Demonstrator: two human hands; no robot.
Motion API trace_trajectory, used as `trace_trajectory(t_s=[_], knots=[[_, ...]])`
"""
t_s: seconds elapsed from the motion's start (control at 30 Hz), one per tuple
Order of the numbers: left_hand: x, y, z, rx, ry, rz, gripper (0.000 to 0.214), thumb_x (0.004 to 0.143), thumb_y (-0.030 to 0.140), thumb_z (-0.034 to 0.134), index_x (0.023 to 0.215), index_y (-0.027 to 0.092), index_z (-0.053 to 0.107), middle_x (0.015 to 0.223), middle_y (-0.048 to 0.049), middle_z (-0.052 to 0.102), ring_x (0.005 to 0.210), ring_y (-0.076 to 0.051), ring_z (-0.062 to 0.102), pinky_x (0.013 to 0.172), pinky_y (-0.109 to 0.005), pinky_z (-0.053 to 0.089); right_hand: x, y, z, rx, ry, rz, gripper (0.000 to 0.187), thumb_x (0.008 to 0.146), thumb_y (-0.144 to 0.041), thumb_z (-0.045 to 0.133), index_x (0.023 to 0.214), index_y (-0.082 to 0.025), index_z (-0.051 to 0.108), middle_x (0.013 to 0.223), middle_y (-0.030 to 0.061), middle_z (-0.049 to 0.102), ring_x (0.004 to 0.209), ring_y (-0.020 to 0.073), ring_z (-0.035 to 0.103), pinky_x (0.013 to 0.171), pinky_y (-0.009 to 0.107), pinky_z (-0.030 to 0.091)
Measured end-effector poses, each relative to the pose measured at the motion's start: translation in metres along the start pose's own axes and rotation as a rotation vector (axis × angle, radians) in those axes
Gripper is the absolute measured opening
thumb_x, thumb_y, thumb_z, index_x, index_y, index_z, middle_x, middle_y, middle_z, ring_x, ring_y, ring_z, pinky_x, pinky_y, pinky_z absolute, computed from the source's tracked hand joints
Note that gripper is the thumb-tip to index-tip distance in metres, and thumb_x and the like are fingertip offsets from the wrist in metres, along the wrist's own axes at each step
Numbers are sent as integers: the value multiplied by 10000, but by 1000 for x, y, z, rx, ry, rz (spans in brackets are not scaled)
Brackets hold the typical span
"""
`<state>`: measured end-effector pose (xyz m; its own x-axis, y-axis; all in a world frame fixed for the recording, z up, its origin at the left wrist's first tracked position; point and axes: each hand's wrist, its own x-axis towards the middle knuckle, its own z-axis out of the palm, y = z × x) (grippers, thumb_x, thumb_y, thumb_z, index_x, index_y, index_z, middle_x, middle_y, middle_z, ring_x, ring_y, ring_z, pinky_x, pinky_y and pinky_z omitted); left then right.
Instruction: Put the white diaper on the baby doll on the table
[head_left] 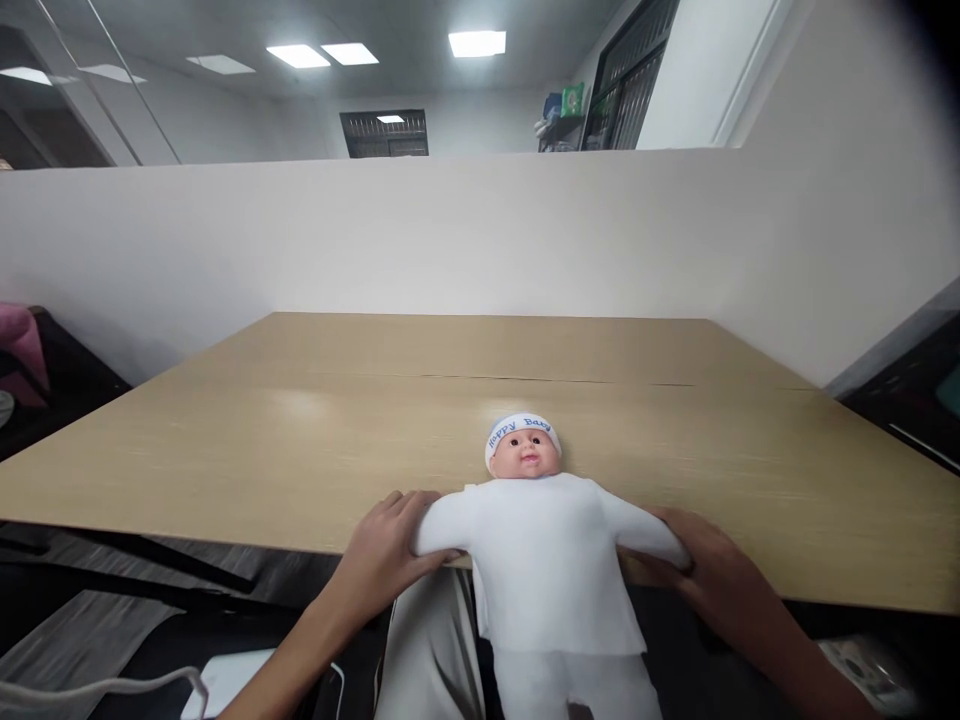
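Pale trousers [435, 650] show at the bottom edge, beside the legs of a white-dressed doll [555, 560] held at the near edge of the desk [225, 440], its lower body hanging below the top. Left hand [394, 540] and right hand [705, 560] each have fingers closed around one outstretched arm of it. The step in hand seems to be steadying the doll; the next move likely calls for an even grip on both sides. Its long axis runs away from the person, head farthest, face toward the camera. Whether the head touches the desk is hard to tell. Beyond stands a white wall [450, 230].
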<state>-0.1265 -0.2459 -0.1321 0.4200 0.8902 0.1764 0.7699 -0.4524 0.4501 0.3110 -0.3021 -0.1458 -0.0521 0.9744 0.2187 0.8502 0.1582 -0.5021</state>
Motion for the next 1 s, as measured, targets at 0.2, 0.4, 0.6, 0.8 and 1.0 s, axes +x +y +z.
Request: trace_trajectory(t_s=[0.2,0.4,0.6,0.8,1.0], knots=[[20,-32,1,10,69,24,482,918,612,674,1251,264,657,1130,-65,726,1028,-294,636,885,-414,504,33,20,16,48,10,-18,385,922,-595,603,1112,-274,700,1115,91,748,1000,321,694,844,437,557],[80,-64,3,22,93,103,472,940,616,641,1220,236,650,1109,-72,708,1025,-285,617,904,-406,490,97,36,30,-1,7,-128,384,954,-572,580,1114,-236,676,1058,90,736,959,291,671,829,400,524],[145,-96,5,5,82,159,530,930,644,634,1229,206,640,1137,-94,706,1053,-292,618,935,-424,490,159,49,38,-42,2,-201,247,918,-420,569,1039,-218,647,980,70,722,870,255,658,771,358,488],[197,-117,10,-2,167,97,553,894,655,671,1213,205,631,1154,-103,718,1057,-302,630,925,-426,494,213,62,49,-89,89,-211,266,876,-355,562,1092,-216,636,1007,76,727,916,275,669,794,366,493],[244,-136,19,35,267,27,594,877,670,681,1237,208,590,1172,-116,710,1068,-319,624,922,-437,490,266,78,62,-149,214,-224,412,827,-365,613,1197,-184,607,1119,135,724,1006,329,667,902,438,492]])
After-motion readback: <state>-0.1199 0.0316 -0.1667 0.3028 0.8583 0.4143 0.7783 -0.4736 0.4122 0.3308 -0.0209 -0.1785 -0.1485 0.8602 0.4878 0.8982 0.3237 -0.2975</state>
